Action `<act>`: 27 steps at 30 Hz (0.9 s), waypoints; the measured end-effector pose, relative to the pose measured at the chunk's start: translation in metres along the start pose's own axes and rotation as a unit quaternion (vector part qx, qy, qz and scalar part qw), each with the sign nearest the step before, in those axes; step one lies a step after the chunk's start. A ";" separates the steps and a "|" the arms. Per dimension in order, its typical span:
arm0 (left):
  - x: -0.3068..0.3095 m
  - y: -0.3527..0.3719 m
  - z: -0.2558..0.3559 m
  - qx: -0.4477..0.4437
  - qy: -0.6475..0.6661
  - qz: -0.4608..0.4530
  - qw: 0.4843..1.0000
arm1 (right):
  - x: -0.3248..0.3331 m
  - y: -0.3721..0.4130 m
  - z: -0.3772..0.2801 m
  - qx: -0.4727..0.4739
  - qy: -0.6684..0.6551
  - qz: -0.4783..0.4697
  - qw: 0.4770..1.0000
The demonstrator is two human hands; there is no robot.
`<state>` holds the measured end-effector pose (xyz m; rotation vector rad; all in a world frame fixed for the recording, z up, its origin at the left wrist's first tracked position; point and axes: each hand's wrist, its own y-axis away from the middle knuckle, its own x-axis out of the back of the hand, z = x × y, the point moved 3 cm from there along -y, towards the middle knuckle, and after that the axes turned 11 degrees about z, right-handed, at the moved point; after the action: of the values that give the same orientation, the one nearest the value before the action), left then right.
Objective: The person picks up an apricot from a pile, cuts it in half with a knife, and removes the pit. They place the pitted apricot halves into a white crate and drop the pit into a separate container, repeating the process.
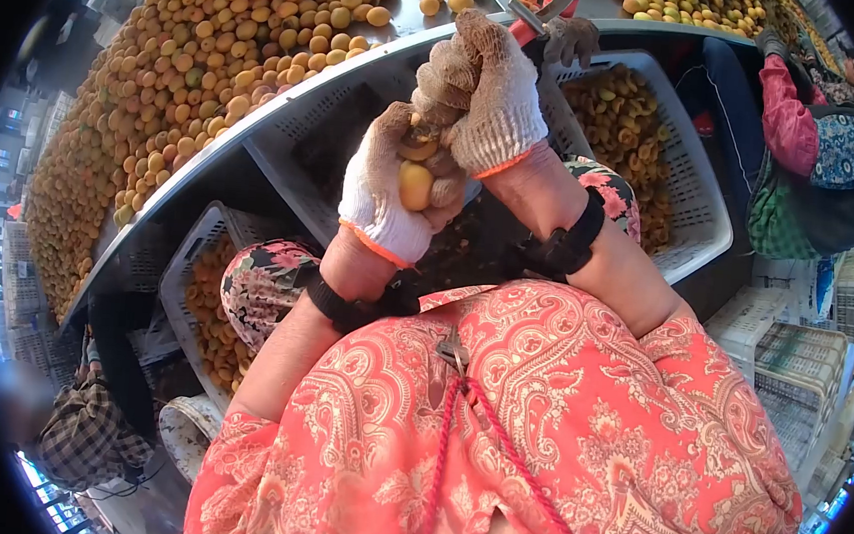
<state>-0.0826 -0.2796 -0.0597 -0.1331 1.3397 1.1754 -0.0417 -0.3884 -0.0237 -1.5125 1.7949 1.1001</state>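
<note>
Both my hands wear knitted work gloves, white at the cuffs and stained brown over the fingers. My left hand is closed around apricots; a yellow-orange apricot shows low in its grip, with more fruit above it. Touching the left fingertips, my right hand is balled into a fist, and I cannot tell what it holds. Right at the upper edge of that fist is a red-handled tool with curved metal at its end. Beside it, at the table's rim, is a dark brown glove.
A large heap of apricots covers the metal-rimmed table ahead. Crates of split fruit and orange fruit stand under its edge on either side. One co-worker sits at right, another at left. Stacked crates stand behind at right.
</note>
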 end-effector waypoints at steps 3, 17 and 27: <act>0.000 0.003 0.000 0.004 0.000 -0.038 0.999 | 0.001 -0.005 0.002 -0.017 -0.008 -0.032 0.999; -0.005 0.024 0.021 -0.168 -0.050 0.200 0.964 | -0.005 0.044 -0.018 0.497 0.547 -0.181 0.649; -0.004 0.024 0.022 -0.198 -0.213 0.090 0.953 | -0.021 0.077 -0.016 0.464 0.711 -0.153 0.506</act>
<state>-0.0840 -0.2556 -0.0375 -0.0391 0.7382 1.5199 -0.1102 -0.3883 0.0210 -1.7458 2.0079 -1.7223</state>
